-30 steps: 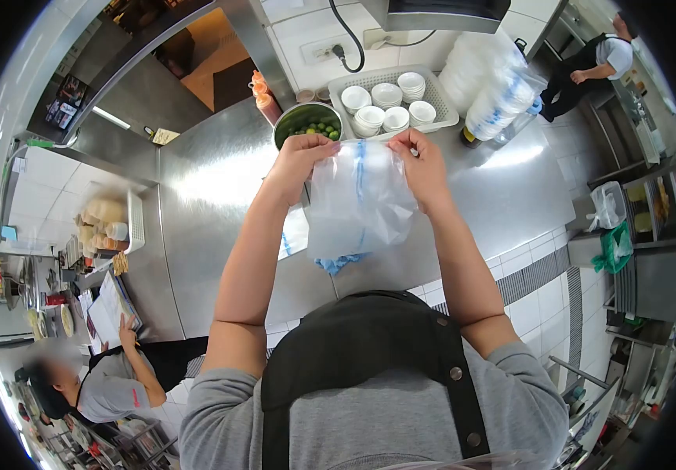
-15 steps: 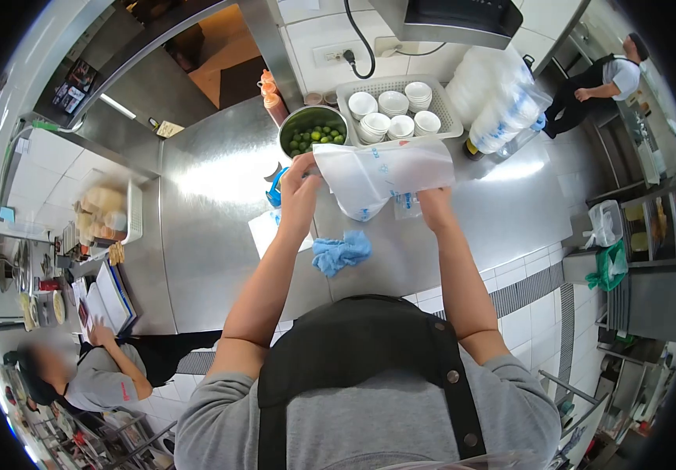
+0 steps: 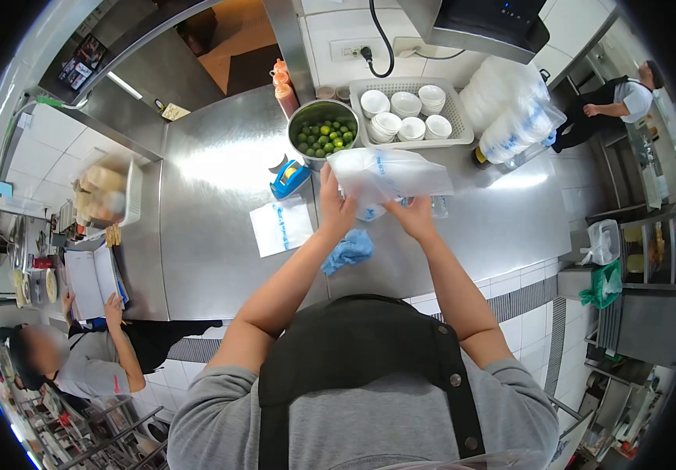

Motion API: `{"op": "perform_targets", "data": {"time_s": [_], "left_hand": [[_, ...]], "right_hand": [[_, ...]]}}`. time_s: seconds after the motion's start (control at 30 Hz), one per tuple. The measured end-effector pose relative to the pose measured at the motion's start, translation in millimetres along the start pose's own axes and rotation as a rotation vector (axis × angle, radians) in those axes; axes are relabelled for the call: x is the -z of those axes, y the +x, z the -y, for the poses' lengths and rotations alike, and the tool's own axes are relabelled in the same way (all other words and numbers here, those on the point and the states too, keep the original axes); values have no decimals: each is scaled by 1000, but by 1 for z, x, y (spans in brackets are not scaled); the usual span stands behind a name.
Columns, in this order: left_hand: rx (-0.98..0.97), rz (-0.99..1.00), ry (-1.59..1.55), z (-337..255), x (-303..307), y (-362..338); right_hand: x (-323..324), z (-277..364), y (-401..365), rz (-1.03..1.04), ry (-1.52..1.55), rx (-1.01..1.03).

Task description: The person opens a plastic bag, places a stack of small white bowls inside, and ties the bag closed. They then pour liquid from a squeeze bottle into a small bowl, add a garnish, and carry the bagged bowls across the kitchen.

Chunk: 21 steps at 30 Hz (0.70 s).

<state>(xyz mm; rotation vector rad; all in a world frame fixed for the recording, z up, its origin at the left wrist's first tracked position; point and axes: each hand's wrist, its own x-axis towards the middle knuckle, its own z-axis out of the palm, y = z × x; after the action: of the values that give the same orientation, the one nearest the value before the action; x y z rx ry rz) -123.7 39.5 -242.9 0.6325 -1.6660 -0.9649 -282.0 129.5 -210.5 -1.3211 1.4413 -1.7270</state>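
Observation:
A white plastic bag with blue print (image 3: 389, 176) lies low over the steel counter (image 3: 212, 227), stretched toward the right. My left hand (image 3: 336, 205) grips its left end. My right hand (image 3: 410, 215) holds the bag's underside from below. A crumpled blue cloth (image 3: 348, 251) lies on the counter just under my left wrist. A small clear packet (image 3: 436, 206) sits on the counter right of my right hand.
A steel bowl of limes (image 3: 324, 135), a white tray of small bowls (image 3: 412, 116), sauce bottles (image 3: 283, 86), a blue tape dispenser (image 3: 289, 178), a flat bag (image 3: 280, 225) and stacked lids (image 3: 514, 117) crowd the counter. One person (image 3: 79, 356) reads at left; another (image 3: 616, 106) stands far right.
The bag was held up open in front of me, then swung sideways; now it is lowered onto the counter and both hands have come closer together beneath it.

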Motion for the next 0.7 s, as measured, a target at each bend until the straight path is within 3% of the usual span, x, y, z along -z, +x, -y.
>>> {"op": "perform_targets", "data": {"time_s": [0.2, 0.3, 0.4, 0.53, 0.6, 0.7], "left_hand": [[-50, 69, -95, -35, 11, 33], [-3, 12, -26, -4, 4, 13], [12, 57, 11, -9, 8, 5], [-1, 74, -236, -30, 12, 21], [-51, 71, -156, -42, 13, 32], [-52, 60, -120, -40, 12, 31]], "right_hand": [[2, 41, 27, -36, 198, 85], [3, 15, 11, -2, 45, 16], [2, -5, -4, 4, 93, -97], [1, 27, 9, 23, 170, 54], [0, 32, 15, -23, 177, 110], [-3, 29, 13, -51, 196, -49]]}}
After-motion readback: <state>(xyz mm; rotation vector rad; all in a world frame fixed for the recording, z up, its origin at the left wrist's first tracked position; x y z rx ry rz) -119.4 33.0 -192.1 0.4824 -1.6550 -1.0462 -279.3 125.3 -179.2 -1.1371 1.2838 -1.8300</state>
